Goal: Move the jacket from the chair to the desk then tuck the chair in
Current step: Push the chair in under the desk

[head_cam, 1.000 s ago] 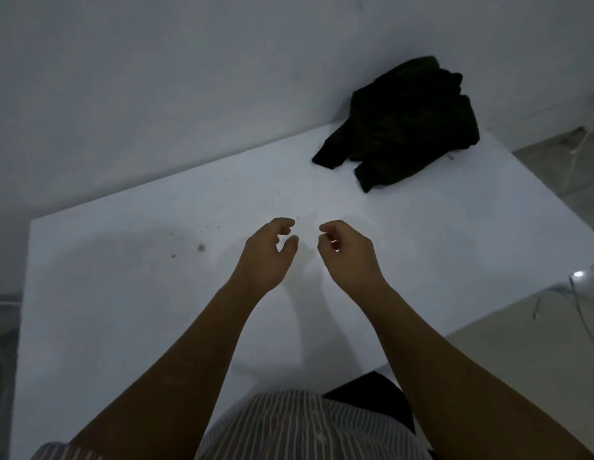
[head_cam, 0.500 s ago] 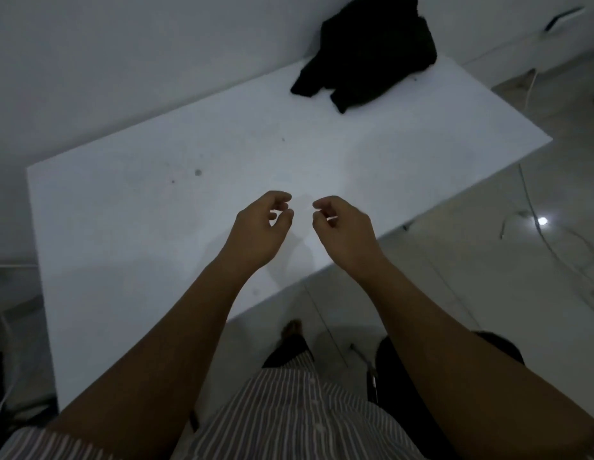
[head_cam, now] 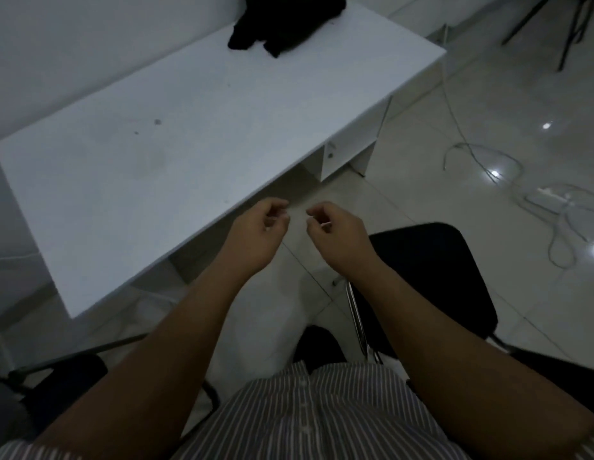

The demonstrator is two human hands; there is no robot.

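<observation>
The black jacket (head_cam: 285,23) lies crumpled on the far right end of the white desk (head_cam: 176,141), against the wall, partly cut off by the top edge. A black chair (head_cam: 432,280) with a metal frame stands on the floor at my right, away from the desk, its seat bare. My left hand (head_cam: 259,237) and my right hand (head_cam: 339,234) hover side by side above the floor just off the desk's front edge. Both hold nothing, with fingers loosely curled.
White cables and a power strip (head_cam: 551,197) trail across the glossy tiled floor to the right. Dark chair or stand legs (head_cam: 554,24) show at the top right. Another dark chair part (head_cam: 60,383) sits at the lower left. A small drawer unit (head_cam: 348,151) hangs under the desk's right end.
The view has pulled back and tilted down from the desk. The chair and floor have come into sight, and my hands now hang past the desk's front edge instead of over its top.
</observation>
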